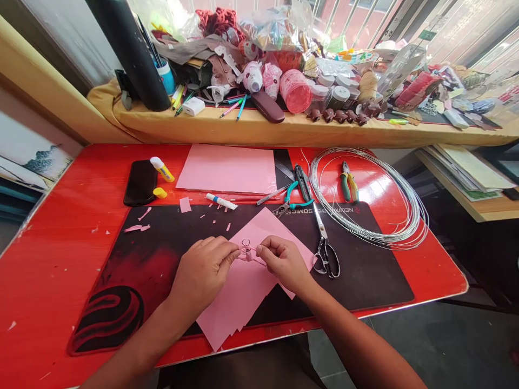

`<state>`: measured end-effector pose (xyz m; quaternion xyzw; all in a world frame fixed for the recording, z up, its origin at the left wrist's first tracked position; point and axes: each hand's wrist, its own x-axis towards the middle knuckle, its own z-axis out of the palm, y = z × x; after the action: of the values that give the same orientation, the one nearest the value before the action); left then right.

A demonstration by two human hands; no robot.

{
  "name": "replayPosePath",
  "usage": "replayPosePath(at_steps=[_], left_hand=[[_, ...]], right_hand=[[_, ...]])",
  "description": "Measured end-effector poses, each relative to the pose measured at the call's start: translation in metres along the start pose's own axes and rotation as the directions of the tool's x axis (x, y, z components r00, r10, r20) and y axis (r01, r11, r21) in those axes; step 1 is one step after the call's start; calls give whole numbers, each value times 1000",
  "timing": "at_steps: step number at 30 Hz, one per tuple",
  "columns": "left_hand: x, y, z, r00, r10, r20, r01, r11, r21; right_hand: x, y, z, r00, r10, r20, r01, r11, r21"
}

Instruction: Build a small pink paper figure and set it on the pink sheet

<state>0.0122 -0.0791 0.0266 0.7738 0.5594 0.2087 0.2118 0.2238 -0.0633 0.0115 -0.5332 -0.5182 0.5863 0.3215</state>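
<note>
Pinched between left hand (205,270) and right hand (284,262), fingers pressed together on either end: a small wire piece (246,251) wrapped in pink, held just above stacked pink paper (243,286) on the black mat (365,270) of the red counter (48,259). Lay nearby to the right: scissors (322,237), then a wire coil (365,194) around pliers (348,183). Farther back: phone (140,182), glue stick (162,169).

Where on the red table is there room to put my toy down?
Bare red table lies left of the black desk mat, below the black phone. The mat's right end below the silver wire coil is bare too. The middle is crowded.
</note>
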Motion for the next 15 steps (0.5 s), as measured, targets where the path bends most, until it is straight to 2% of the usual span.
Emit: replayPosePath(at_steps=[5,11,15], left_hand=[[-1,-1,0,1000,-1,10,1,1000,21],[1,0,-4,996,-94,3,94,993,-76],[3,1,-5,995,-92,32,94,992,-82]], right_hand=[[1,0,0,1000,15,1,-15,1000,16],[2,3,-1,1000,17,1,-17,1000,26],[1,5,0,1000,13,19,-13,1000,12]])
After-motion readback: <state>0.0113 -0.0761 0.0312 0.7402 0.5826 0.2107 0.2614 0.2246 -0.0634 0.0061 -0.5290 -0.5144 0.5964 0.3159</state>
